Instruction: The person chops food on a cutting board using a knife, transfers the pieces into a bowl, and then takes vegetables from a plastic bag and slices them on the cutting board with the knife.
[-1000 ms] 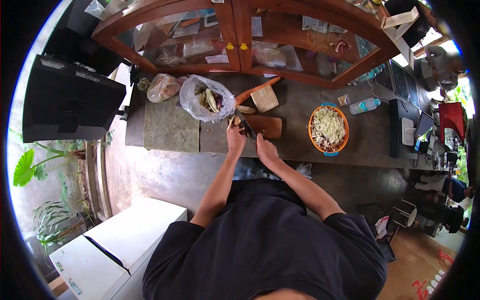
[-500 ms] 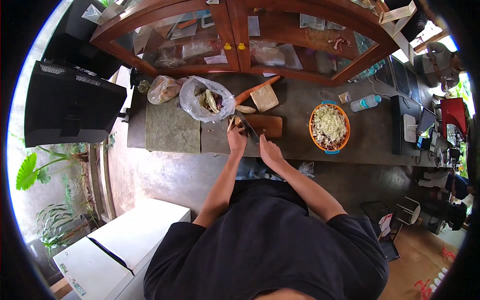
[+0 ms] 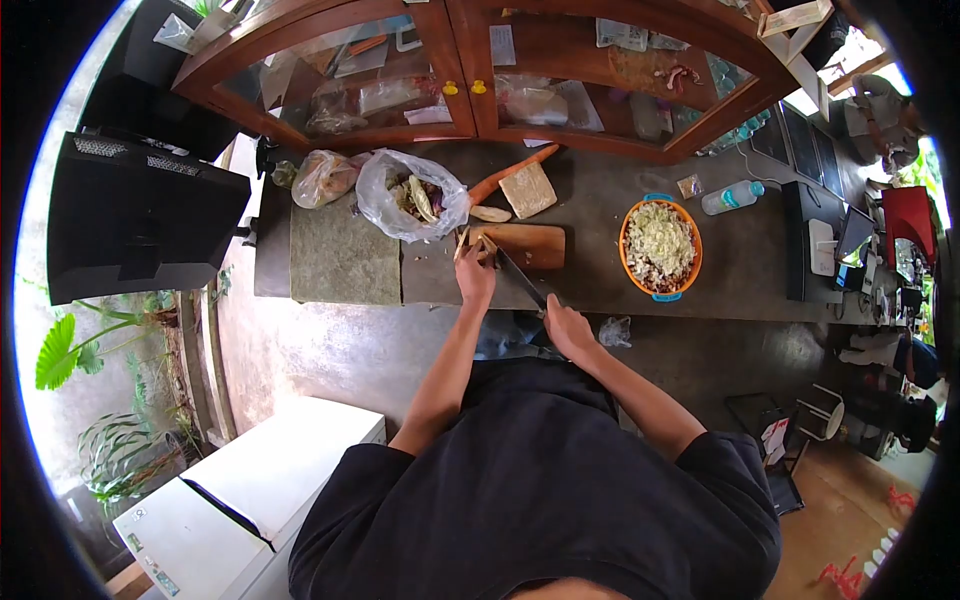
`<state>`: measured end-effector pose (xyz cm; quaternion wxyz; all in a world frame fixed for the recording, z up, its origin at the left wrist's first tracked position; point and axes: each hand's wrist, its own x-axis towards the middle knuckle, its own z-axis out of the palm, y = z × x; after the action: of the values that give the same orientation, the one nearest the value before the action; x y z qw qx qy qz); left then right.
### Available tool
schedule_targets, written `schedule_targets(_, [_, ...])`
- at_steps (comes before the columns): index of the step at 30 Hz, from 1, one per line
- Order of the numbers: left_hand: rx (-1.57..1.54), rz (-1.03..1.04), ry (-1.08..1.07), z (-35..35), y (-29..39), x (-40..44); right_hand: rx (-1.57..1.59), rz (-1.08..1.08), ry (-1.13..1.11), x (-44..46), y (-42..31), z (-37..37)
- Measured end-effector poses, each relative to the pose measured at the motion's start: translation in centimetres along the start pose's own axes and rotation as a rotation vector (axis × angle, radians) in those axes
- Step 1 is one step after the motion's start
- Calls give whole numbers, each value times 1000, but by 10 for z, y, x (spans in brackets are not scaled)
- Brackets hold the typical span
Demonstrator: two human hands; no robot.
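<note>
My left hand [image 3: 474, 274] rests at the left end of a wooden cutting board [image 3: 535, 245], fingers closed round a small pale piece of food [image 3: 487, 243]; its exact kind is hard to make out. In my right hand [image 3: 570, 328] is the handle of a long-bladed knife [image 3: 520, 279]. Its blade points up and left, its tip close to the left fingers. A pale oblong vegetable [image 3: 489, 214] lies just behind the board. Beside it, an open clear plastic bag [image 3: 375, 197] holds leafy scraps.
An orange basin [image 3: 626, 268] of chopped pale food stands to the right, near a water bottle [image 3: 733, 198]. Behind the board are a tan block [image 3: 528, 190] and a long orange carrot-like piece [image 3: 512, 172]. A grey mat [image 3: 345, 257] lies left; a glass-doored cabinet [image 3: 468, 70] borders the back.
My right hand has drawn the knife back toward me and to the right, away from the left fingers. My left hand stays nearly in place at the board.
</note>
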<state>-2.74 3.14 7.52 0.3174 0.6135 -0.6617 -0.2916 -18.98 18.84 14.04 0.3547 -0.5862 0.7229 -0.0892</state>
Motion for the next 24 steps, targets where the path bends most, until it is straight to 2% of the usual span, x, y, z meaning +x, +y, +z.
schedule_targets(4, [-21, -60, -21, -1, 4, -3, -17, -10, -12, 3, -1, 2])
schedule_targets(7, [-15, -7, 7, -2, 2, -3, -15, -17, 18, -1, 1, 0])
schedule_targets(13, [-30, -38, -32, -1, 0, -2, -46, 3, -4, 1, 11, 7])
schedule_targets(18, [-32, -33, -22, 1, -8, -1, -30, -95, 184, 27, 5, 19])
schedule_targets(20, [-21, -4, -7, 4, -10, -1, -19, -90, 182, 30, 6, 17])
schedule_targets(22, [-123, -94, -39, 3, -10, -2, -12, -83, 175, 27, 9, 15])
schedule_targets(24, [-98, -73, -21, 1, -8, -2, 2, -106, 253, 26, 8, 12])
